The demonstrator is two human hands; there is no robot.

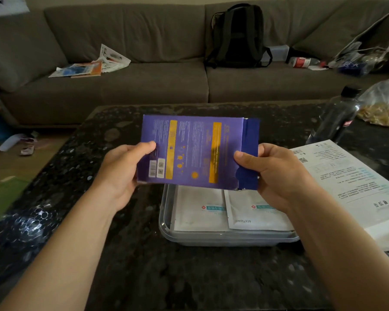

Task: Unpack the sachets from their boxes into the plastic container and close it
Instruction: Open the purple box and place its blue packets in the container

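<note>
A flat purple box (193,151) with yellow stripes is held up over the dark table. My left hand (124,171) grips its left edge, thumb on the face. Gripping the right end is my right hand (272,173), at the dark blue open flap (249,153). Below the box sits a clear plastic container (166,221) with no lid on it. Two white sachets (200,209) lie side by side inside; their far ends are hidden by the box.
A white box (350,185) with printed text lies right of the container. A dark plastic bottle (337,117) and a clear bag of food (384,106) stand at the far right. Behind the table is a sofa with a black backpack (238,37) and papers (92,63).
</note>
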